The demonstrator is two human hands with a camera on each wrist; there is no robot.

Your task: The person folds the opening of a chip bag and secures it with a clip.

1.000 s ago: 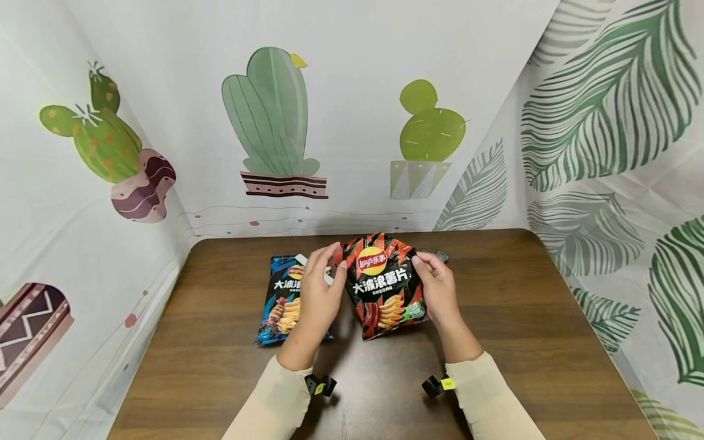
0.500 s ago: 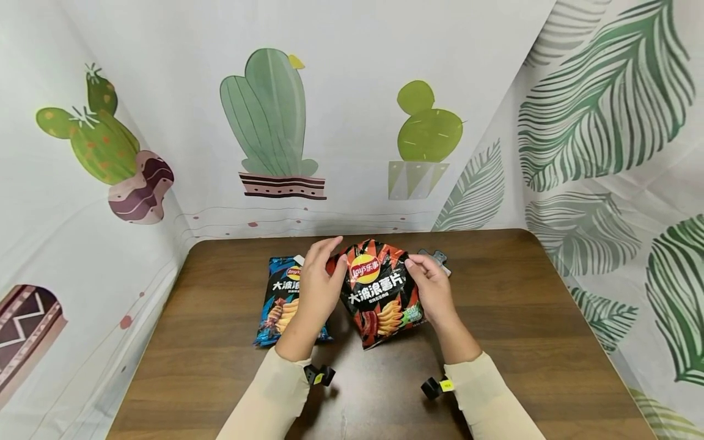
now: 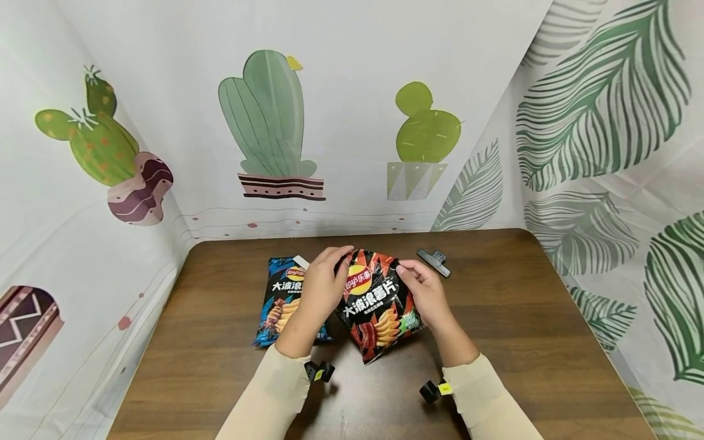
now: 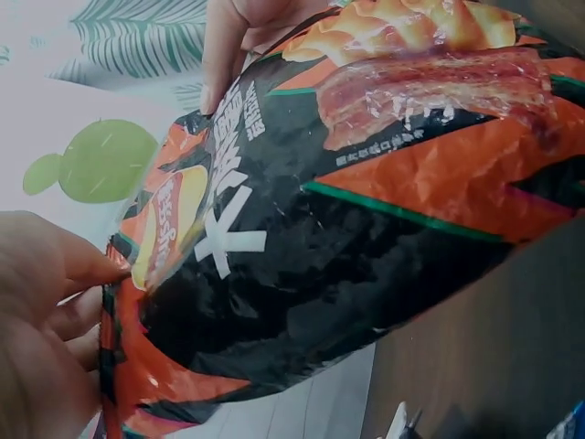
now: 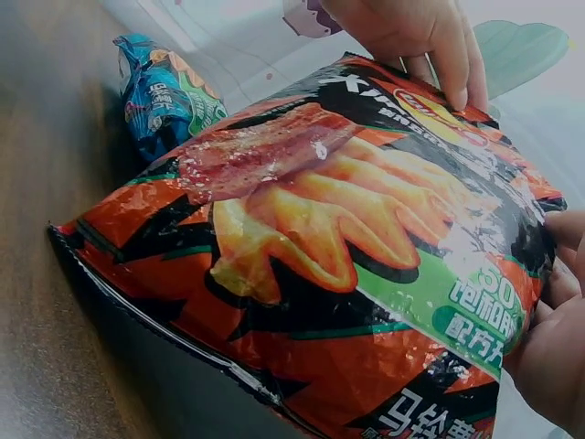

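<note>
left of centre in the head view, a blue bag (image 3: pixel 277 302) lies on the brown tabletop (image 3: pixel 209 299), a white strip (image 3: pixel 300 263) at its upper edge, its right part hidden behind the left hand (image 3: pixel 321 278). that hand's fingers are nearly together, thumb in front, pinching the red bag (image 3: pixel 382 305) by its upper left corner. the red bag is just below the middle of the frame, tilted, front up, a lower corner towards the bottom edge; whether it touches the tabletop i cannot tell. the right hand (image 3: pixel 426 287) pinches its upper right edge, fingers nearly together. a dark clip (image 3: pixel 434 263) lies just beyond that hand.
</note>
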